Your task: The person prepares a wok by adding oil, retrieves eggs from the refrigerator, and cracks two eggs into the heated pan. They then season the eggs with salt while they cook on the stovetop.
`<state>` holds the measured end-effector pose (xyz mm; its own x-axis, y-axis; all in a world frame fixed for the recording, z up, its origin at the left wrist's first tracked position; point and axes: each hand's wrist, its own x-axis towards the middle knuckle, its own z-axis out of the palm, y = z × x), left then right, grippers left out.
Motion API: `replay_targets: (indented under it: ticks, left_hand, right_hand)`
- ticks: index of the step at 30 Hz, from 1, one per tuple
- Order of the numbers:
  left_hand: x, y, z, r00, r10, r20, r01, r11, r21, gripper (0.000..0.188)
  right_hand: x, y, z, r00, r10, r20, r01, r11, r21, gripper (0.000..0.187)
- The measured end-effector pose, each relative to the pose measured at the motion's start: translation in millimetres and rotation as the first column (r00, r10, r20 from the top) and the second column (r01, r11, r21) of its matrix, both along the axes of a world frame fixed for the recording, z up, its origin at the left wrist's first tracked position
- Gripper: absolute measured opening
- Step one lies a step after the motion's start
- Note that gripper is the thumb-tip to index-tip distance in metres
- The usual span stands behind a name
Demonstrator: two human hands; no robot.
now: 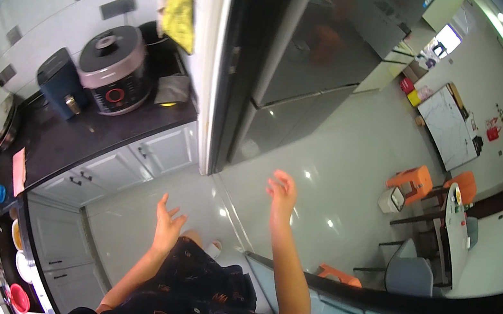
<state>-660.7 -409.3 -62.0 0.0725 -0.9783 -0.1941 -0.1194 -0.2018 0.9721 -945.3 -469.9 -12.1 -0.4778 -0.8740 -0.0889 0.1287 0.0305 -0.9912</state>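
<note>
My left hand is held in the air over the grey tiled floor, its fingers apart and nothing in them. To its right and a little farther out, my right hand is raised above the floor by the doorway; its fingers curl loosely, apart from one another, around nothing. Neither hand touches anything. Nearest to the left hand is the row of white cabinet doors under the dark countertop. Beyond the right hand stands a tall dark grey fridge.
A pressure cooker and a blue air fryer stand on the counter. A yellow cloth hangs by the door frame. Past the doorway are an orange stool, a white bin, a grey chair and a dining table.
</note>
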Motion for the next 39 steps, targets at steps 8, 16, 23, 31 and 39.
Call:
replay_targets:
  ticks: [8,16,23,31,39]
  left_hand:
    - [-135,-155,-44,0.988,-0.142,-0.052,0.144,0.988,0.05,0.073]
    - [-291,-346,-16,0.903,-0.375,-0.21,0.358,0.926,-0.118,0.081]
    - [-372,-433,19,0.9,-0.424,-0.1,0.421,0.906,-0.049,0.095]
    - [-500,-472,15,0.978,-0.135,-0.158,0.14,0.99,0.018,0.088]
    - [-620,-455,49,0.992,0.029,-0.127,-0.025,0.999,0.033,0.09]
  right_hand:
    - [-136,-157,-12,0.983,-0.155,0.1,0.154,0.988,0.015,0.045]
    - [-288,-361,-18,0.769,-0.101,0.631,0.214,0.971,-0.106,0.061]
    - [-392,-492,-75,0.656,-0.201,0.727,0.184,0.977,0.104,0.085]
    - [-494,-595,-164,0.387,-0.026,0.922,-0.071,0.996,0.058,0.102]
    - [-523,-597,-181,0.299,-0.054,0.953,-0.263,0.955,0.137,0.088]
